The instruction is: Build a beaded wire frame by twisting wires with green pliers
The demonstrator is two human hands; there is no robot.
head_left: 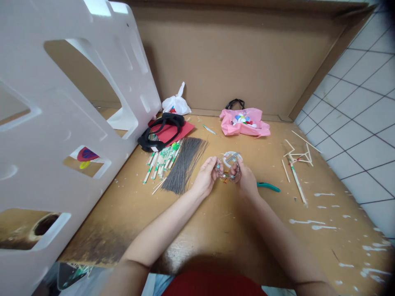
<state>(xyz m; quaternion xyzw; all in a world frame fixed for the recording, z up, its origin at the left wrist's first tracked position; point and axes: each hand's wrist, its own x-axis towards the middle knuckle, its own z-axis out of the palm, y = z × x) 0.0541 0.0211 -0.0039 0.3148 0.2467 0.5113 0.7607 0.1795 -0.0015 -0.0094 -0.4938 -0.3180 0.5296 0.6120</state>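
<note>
My left hand (207,174) and my right hand (246,176) face each other over the middle of the table. The fingers of each are closed in a pinch on a thin, looped beaded wire (226,176), which spans the gap between them. Small light blue and reddish-yellow bits show on it, but its exact shape is too fine to make out. Just behind the fingertips is a white ring (227,159), with a grey strip across it. Teal-handled pliers (268,187) lie beside my right hand, their head hidden by it.
Grey wires (185,164) and paper-wrapped chopsticks (163,162) lie left, below a black strap (162,131) on red paper (187,128). Behind are a white bag (176,105) and a pink bag (245,127) of colourful pieces. A stick frame (299,158) lies right; a white plastic panel (129,53) stands left.
</note>
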